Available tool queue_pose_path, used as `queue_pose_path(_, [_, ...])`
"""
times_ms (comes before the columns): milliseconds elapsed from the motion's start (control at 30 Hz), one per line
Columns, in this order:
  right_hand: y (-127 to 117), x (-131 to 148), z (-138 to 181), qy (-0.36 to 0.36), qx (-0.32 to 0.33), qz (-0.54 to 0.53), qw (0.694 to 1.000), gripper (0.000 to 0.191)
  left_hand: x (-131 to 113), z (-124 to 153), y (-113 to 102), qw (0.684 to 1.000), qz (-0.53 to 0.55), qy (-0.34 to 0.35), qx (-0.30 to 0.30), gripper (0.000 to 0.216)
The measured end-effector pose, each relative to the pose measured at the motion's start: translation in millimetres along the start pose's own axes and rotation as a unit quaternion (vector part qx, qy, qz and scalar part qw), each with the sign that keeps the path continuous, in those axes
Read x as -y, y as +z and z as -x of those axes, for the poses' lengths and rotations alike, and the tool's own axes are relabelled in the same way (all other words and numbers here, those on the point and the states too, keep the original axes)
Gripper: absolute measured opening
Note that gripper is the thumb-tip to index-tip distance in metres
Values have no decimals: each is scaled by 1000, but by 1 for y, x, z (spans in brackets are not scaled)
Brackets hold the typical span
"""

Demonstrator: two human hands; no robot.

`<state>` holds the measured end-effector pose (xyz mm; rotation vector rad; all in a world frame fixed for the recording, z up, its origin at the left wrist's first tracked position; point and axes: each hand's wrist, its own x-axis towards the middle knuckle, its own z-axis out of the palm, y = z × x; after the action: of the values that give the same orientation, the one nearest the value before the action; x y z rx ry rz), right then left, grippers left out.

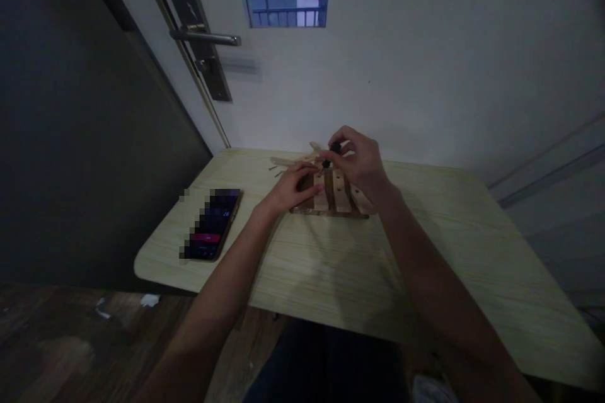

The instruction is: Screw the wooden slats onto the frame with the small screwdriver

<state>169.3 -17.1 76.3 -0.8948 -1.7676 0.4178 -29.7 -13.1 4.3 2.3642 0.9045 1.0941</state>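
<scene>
My right hand (pixel 362 154) is closed around a short tool with a black handle (pixel 335 147), which looks like a screwdriver. It points down at the top of a pale wooden strip (pixel 321 200). My left hand (pixel 289 187) rests on the left side of the same piece, its thumb and forefinger steadying the strip. Beside that strip lie more pale strips (pixel 341 195) with dark holes, set side by side across a darker brown wooden base (pixel 305 208). The tool's tip is too small to make out clearly.
A phone (pixel 212 227) with a lit screen lies left on the light wood table (pixel 302 277). Loose wooden pieces (pixel 283 161) and thin metal bits (pixel 273 168) lie behind my left hand. A white door with a handle (pixel 212 38) stands directly behind the table.
</scene>
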Motion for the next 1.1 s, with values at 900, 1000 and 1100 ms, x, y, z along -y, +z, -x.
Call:
queue_pose_path(900, [4,5,2,-15,11,0,1000,25,0,2,0,1000,-5,3,-6,43])
queue_pose_path(1000, [6,0,4,-50,24,-4,998,23,0,1,1,1000,-4,4,-6,43])
queue_pose_path(1100, [5,-5,5,-46,32,-5,998,33,1,1,1,1000,0,1,-6,43])
